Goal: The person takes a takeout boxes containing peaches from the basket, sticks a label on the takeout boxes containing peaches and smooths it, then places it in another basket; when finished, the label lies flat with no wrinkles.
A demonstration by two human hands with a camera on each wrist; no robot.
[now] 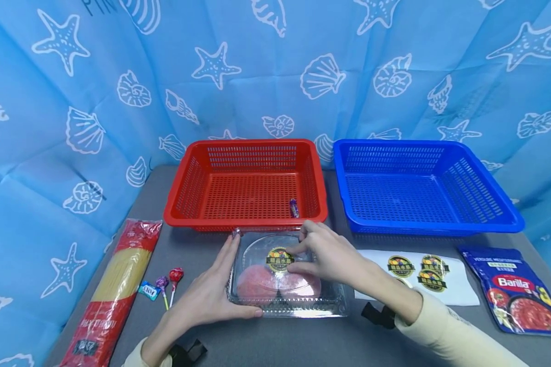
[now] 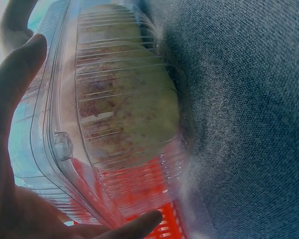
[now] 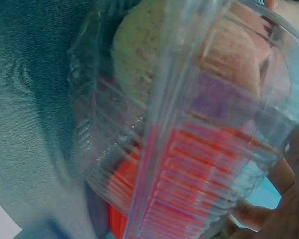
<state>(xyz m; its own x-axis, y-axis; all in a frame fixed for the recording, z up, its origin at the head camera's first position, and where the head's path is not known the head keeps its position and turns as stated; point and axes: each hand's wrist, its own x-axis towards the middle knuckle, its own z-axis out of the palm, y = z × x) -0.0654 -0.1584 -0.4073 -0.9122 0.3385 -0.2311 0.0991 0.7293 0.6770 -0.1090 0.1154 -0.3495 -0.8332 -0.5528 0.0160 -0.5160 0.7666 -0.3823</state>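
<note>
A clear plastic clamshell box [image 1: 335, 300] holding round pinkish fruits [image 1: 257, 283] lies in front of the red basket. The left hand [image 1: 213, 290] rests along the box's left side, fingers stretched toward the far corner and thumb lying at the front edge. On the lid is a round black-and-gold sticker [image 1: 279, 259]. The right hand [image 1: 323, 252] bends over the lid, its thumb and a finger at the sticker's right edge. Through the box wall the fruits [image 2: 129, 104] look yellowish with reddish blotches in the left wrist view; the right wrist view shows the blurred box [image 3: 189, 164].
The red basket [image 1: 245, 223] holds a small purple-wrapped candy [image 1: 294, 208]; a blue basket [image 1: 431, 227] stands beside it. Rightward lie a sticker sheet [image 1: 372, 260] and a sauce pouch [image 1: 516, 290]. Leftward are a spaghetti pack [image 1: 119, 275], two lollipops [image 1: 176, 275] and a blue-wrapped candy [image 1: 149, 290].
</note>
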